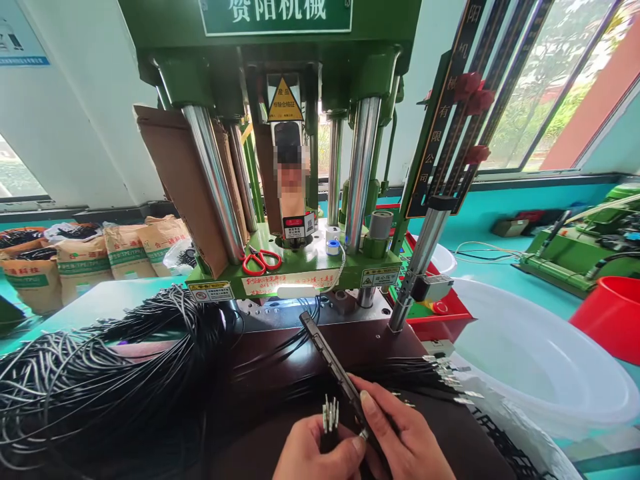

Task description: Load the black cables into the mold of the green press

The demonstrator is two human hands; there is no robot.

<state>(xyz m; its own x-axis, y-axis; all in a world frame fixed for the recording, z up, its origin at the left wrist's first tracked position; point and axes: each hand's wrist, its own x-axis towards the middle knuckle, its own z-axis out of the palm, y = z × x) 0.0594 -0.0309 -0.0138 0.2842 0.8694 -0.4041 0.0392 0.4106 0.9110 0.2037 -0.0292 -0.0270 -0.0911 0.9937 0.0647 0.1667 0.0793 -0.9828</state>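
- The green press (300,167) stands at twelve o'clock; black wires (100,373) heap at nine on your counter (280,347).
- The black bar (333,363), pinched in your right hand (400,440), runs from five to eleven o'clock.
- Your left hand (315,453) pinches metal-tipped wire ends (330,413) upright; loading them into the bar likely needs careful lining-up.

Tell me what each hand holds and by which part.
Left hand pinches a small bunch of metal-tipped wires below their tips. Right hand grips the long black bar at its near end.
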